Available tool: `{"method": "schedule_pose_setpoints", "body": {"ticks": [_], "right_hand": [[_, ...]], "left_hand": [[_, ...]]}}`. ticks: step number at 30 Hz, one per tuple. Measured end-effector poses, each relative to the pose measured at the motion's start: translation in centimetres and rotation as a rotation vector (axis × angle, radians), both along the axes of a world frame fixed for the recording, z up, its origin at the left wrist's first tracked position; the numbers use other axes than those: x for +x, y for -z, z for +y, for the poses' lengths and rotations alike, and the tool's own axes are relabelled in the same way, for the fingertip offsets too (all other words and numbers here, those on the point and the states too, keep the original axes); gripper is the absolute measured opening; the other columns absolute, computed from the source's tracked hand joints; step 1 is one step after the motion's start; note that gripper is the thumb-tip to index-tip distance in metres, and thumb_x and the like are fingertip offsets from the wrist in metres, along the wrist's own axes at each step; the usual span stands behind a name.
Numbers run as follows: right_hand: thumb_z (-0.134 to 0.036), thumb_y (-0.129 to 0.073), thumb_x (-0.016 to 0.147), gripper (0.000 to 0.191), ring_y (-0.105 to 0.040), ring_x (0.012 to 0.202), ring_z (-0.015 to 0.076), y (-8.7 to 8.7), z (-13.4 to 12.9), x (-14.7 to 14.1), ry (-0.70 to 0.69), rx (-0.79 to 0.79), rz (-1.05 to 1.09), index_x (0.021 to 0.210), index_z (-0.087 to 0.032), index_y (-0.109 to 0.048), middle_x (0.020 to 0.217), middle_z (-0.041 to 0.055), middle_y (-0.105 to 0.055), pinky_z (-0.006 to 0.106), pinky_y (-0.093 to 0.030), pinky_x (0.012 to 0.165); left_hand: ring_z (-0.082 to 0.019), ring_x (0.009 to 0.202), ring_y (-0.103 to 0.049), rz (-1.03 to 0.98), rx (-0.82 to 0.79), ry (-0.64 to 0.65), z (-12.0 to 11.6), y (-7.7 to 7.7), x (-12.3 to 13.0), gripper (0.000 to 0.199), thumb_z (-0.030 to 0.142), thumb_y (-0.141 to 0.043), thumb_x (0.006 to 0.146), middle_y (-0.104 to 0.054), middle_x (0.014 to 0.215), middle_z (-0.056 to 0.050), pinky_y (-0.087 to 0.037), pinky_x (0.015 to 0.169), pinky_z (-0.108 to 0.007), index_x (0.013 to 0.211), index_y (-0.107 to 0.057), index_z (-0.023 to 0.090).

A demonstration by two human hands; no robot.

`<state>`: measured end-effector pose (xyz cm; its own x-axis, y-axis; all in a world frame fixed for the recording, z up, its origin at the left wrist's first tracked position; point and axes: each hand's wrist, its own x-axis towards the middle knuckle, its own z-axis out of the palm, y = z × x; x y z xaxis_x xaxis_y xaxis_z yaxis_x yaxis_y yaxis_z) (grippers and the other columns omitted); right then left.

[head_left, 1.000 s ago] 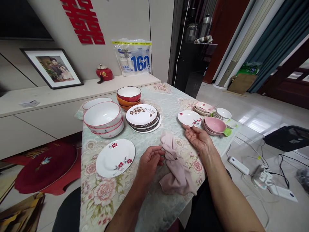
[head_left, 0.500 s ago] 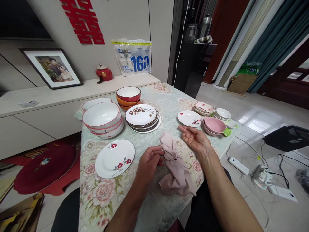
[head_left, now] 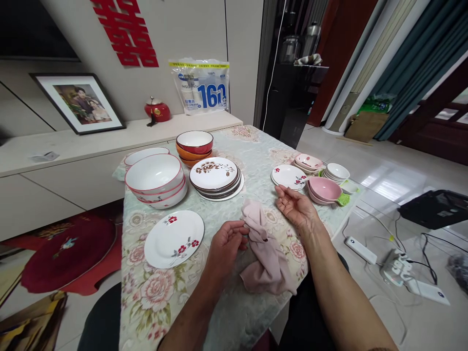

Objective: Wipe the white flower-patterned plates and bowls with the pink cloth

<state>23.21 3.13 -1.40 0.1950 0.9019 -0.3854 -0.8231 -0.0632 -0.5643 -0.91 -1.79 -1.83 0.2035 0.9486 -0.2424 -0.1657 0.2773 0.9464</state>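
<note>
My left hand [head_left: 229, 237] rests at the left edge of a crumpled pink cloth [head_left: 265, 256]. Its fingers are loosely curled, with a gap to the thumb and nothing visibly held. My right hand [head_left: 297, 207] is turned palm up, open, its fingertips at the near edge of a small white plate with red flowers [head_left: 288, 175]. Under that plate a second rim shows. To the left of my left hand lies a larger white plate with red flowers [head_left: 166, 241]. Beyond the cloth stands a stack of brown-patterned plates [head_left: 214, 175].
Large white bowls [head_left: 153, 175] and red and orange bowls [head_left: 193, 141] are stacked at the table's far left. Pink leaf-shaped bowls [head_left: 325, 189], small white bowls [head_left: 338, 171] and strawberry-patterned dishes [head_left: 308, 162] stand near the right edge. Power strips [head_left: 361, 249] lie on the floor.
The small flowered plate has shifted slightly right and away, and a second rim now shows beneath it. My right hand has moved slightly right; the left hand and cloth are nearly unchanged.
</note>
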Motion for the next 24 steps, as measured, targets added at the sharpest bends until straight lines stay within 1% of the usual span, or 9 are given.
{"method": "schedule_pose_setpoints", "body": {"ticks": [5,10,13,15,17,18,20,22,24], "right_hand": [[-0.006,-0.054,0.089,0.019,-0.063,0.054,0.0093,-0.7,-0.6,-1.5,-0.067,0.03,-0.064,0.098,-0.013,-0.068,0.077,0.0064,-0.075,0.019,-0.055,0.053],[-0.007,-0.072,0.076,0.023,-0.062,0.057,0.0096,-0.9,-1.4,-3.1,-0.219,0.153,-0.309,0.099,-0.012,-0.073,0.082,0.0077,-0.075,0.019,-0.054,0.055],[-0.017,-0.081,0.073,0.028,-0.06,0.061,0.0092,-0.4,-1.7,-3.7,-0.357,0.211,-0.479,0.1,-0.014,-0.075,0.086,0.0068,-0.075,0.02,-0.052,0.059],[-0.025,-0.084,0.073,0.033,-0.062,0.069,0.0108,-0.2,-2.0,-4.0,-0.45,0.219,-0.631,0.104,-0.016,-0.075,0.092,0.0063,-0.075,0.021,-0.052,0.065],[-0.033,-0.084,0.074,0.039,-0.064,0.078,0.0134,-0.1,-2.3,-4.2,-0.569,0.218,-0.805,0.109,-0.018,-0.074,0.095,0.0054,-0.074,0.023,-0.051,0.07],[-0.035,-0.083,0.075,0.04,-0.064,0.08,0.0148,-0.2,-2.4,-4.2,-0.636,0.223,-0.889,0.111,-0.019,-0.074,0.094,0.0048,-0.073,0.024,-0.05,0.071],[-0.04,-0.08,0.078,0.042,-0.063,0.086,0.0181,-0.5,-2.6,-4.1,-0.766,0.265,-1.034,0.115,-0.021,-0.073,0.096,0.0048,-0.072,0.028,-0.05,0.075],[-0.042,-0.079,0.077,0.044,-0.063,0.097,0.0228,-1.0,-2.6,-3.9,-0.845,0.356,-1.15,0.116,-0.023,-0.074,0.107,0.0065,-0.071,0.034,-0.05,0.086],[-0.042,-0.081,0.075,0.048,-0.06,0.111,0.0283,-1.3,-2.6,-3.6,-0.889,0.453,-1.243,0.119,-0.025,-0.073,0.121,0.0084,-0.067,0.041,-0.046,0.099]], "left_hand": [[-0.015,0.067,-0.063,0.003,-0.002,-0.013,0.0,-0.1,0.1,0.029,0.022,-0.062,0.069,-0.072,0.088,-0.007,-0.05,0.063,-0.029,0.097,-0.067,0.014],[-0.014,0.063,-0.061,0.002,0.002,-0.057,-0.5,-0.4,0.7,0.025,0.018,-0.058,0.07,-0.071,0.084,-0.006,-0.048,0.059,-0.028,0.093,-0.066,0.015],[-0.014,0.063,-0.061,0.006,0.047,-0.058,-1.3,-1.0,0.8,0.024,0.019,-0.058,0.073,-0.072,0.086,-0.007,-0.048,0.059,-0.028,0.096,-0.066,0.016],[-0.016,0.068,-0.062,0.019,0.088,-0.061,-2.1,-1.6,0.3,0.023,0.02,-0.057,0.076,-0.072,0.089,-0.008,-0.049,0.061,-0.029,0.097,-0.066,0.017],[-0.018,0.076,-0.064,0.08,0.148,-0.077,-2.9,-2.4,-0.8,0.024,0.022,-0.057,0.079,-0.073,0.093,-0.008,-0.051,0.068,-0.031,0.1,-0.068,0.018],[-0.02,0.081,-0.065,0.136,0.19,-0.13,-3.1,-2.7,-1.7,0.024,0.023,-0.056,0.081,-0.073,0.093,-0.008,-0.051,0.073,-0.032,0.1,-0.07,0.019],[-0.022,0.088,-0.065,0.305,0.237,-0.274,-3.4,-3.2,-4.1,0.023,0.025,-0.058,0.082,-0.072,0.098,-0.008,-0.05,0.076,-0.033,0.101,-0.071,0.021],[-0.026,0.098,-0.064,0.482,0.273,-0.425,-3.2,-3.2,-7.0,0.026,0.025,-0.058,0.082,-0.07,0.105,-0.008,-0.05,0.075,-0.034,0.104,-0.071,0.024],[-0.028,0.111,-0.06,0.655,0.376,-0.549,-2.6,-2.8,-10.0,0.03,0.021,-0.059,0.078,-0.066,0.117,-0.008,-0.049,0.089,-0.037,0.105,-0.071,0.025]]}}
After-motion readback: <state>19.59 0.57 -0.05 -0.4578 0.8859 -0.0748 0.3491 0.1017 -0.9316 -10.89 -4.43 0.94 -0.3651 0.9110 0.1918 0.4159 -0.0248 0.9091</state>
